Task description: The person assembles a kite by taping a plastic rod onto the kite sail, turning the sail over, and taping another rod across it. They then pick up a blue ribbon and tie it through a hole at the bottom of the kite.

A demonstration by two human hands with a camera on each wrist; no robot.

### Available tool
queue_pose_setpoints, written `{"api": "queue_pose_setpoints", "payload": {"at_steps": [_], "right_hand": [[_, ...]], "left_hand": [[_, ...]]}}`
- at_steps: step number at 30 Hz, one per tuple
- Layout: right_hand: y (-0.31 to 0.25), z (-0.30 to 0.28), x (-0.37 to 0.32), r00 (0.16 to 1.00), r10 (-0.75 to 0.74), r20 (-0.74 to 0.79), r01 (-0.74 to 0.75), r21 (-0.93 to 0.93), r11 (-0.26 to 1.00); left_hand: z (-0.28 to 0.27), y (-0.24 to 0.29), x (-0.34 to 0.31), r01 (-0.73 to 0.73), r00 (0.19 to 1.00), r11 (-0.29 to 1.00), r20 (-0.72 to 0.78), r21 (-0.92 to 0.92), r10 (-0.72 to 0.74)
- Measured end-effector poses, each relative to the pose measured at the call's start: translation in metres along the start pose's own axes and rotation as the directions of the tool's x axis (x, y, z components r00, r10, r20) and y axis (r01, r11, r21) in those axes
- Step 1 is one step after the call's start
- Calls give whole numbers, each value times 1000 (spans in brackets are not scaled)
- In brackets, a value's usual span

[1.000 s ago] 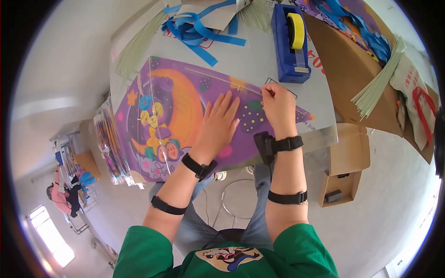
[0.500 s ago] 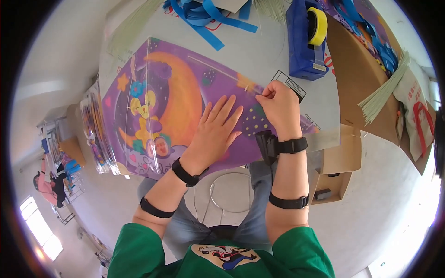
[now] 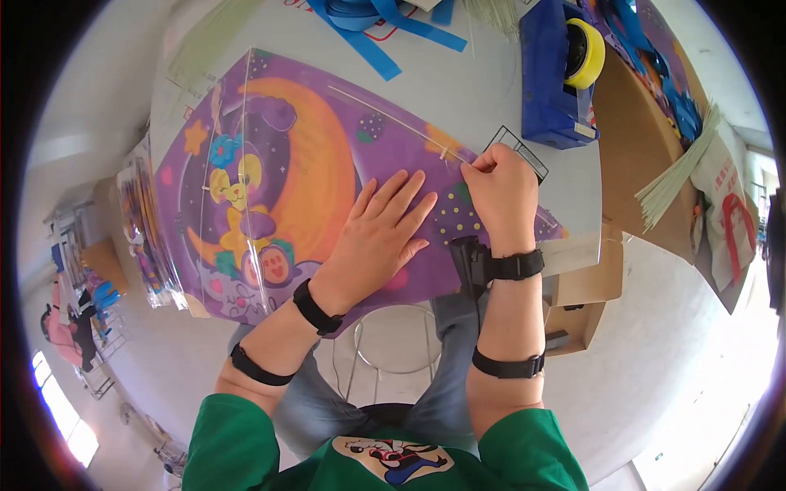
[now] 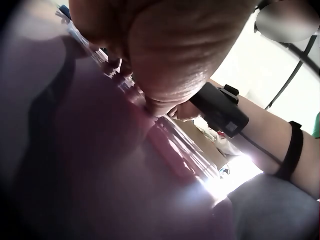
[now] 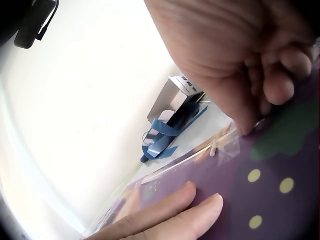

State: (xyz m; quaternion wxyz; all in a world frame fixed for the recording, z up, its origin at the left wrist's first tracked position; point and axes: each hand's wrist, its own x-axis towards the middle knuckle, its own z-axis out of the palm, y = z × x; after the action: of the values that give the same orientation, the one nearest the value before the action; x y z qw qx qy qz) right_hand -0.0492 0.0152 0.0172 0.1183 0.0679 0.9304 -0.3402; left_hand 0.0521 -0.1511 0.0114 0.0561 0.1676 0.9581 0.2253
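Observation:
A purple kite [image 3: 315, 155] printed with a rabbit and an orange moon lies on the table before me. My left hand [image 3: 372, 233] rests flat on its middle, fingers spread. At the upper right edge, my right hand [image 3: 501, 192] pinches a thin pale rod [image 3: 385, 116] between thumb and curled fingers. Just beside those fingertips, a small pale crosspiece [image 5: 214, 148] sits on the rod under clear tape [image 5: 230, 151]. Yellow dots [image 5: 254, 175] and a green patch [image 5: 292, 132] of the print show below the right hand.
A blue tape dispenser [image 3: 548, 82] with a yellow roll stands beyond my right hand. Blue ribbon [image 3: 372, 45] lies at the back. To the right are a cardboard box [image 3: 634, 151] and a bundle of thin sticks [image 3: 679, 176]. Plastic-wrapped packs [image 3: 147, 237] hang at the left.
My right hand has slid left along the kite's edge, closer to the small crosspiece. The left hand stays flat on the kite. The head view has shifted, moving the dispenser rightward.

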Motion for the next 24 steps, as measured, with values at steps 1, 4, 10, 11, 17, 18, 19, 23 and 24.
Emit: {"api": "queue_pose_setpoints", "payload": {"at_steps": [1,4,10,11,17,18,19,23,24], "right_hand": [[-1,0,0,1000,-2,0,2,-6,1000],[-3,1,0,1000,30,7,-30,-16,999],[-1,2,0,999,45,-4,-45,18,999],[0,2,0,999,43,-3,-43,35,998],[2,1,4,998,62,33,-65,83,994],[4,0,4,995,74,72,-82,112,990],[5,-1,4,995,75,71,-82,111,990],[4,-5,1,991,51,122,-67,126,990],[2,-6,0,990,49,133,-65,119,991]], "left_hand": [[0,0,0,2,1000,1000,-3,-5,-2],[0,0,0,7,1000,1000,-3,-12,-7],[1,-1,-1,11,1000,1000,-15,-29,-12],[1,-1,-1,9,1000,999,-16,-32,-10],[1,-2,-1,5,1000,999,-19,-33,-6],[1,-2,-1,4,1000,1000,-20,-30,-5],[1,-2,-1,3,1000,1000,-20,-31,-4],[0,-2,0,5,1000,999,-19,-31,-6],[0,-1,0,6,1000,1000,-20,-30,-6]]}}
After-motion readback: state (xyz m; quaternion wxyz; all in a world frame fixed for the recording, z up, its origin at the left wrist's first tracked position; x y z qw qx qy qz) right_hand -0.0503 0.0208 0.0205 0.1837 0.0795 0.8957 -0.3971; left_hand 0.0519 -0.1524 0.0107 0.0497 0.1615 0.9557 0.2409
